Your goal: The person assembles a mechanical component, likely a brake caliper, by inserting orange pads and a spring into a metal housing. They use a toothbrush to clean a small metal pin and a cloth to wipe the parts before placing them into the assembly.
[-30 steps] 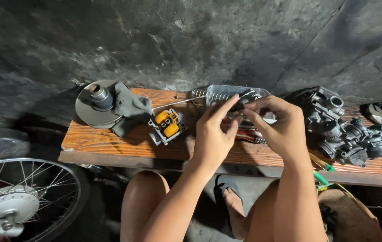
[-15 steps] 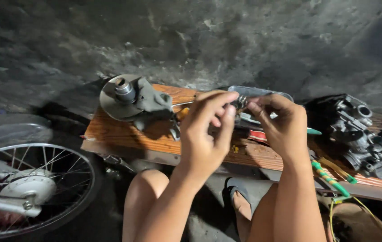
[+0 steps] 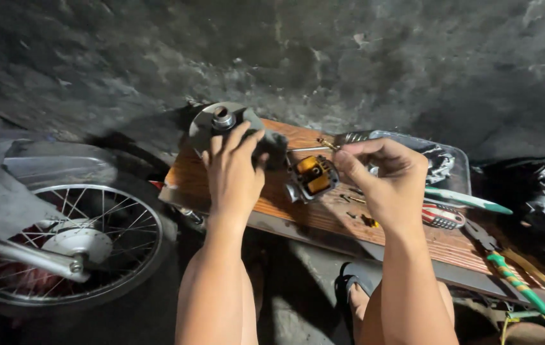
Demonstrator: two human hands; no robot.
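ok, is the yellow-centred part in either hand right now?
No. The yellow-centred part lies on the wooden bench between the left hand and the right hand, held by neither.

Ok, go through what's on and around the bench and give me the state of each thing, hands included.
left hand: open, fingers spread on the round metal part
right hand: fingers pinched together, what they pinch hidden
carburettor body: open, yellow float showing, on the wooden bench
metal tray: holding parts
spoked wheel: beside the bench
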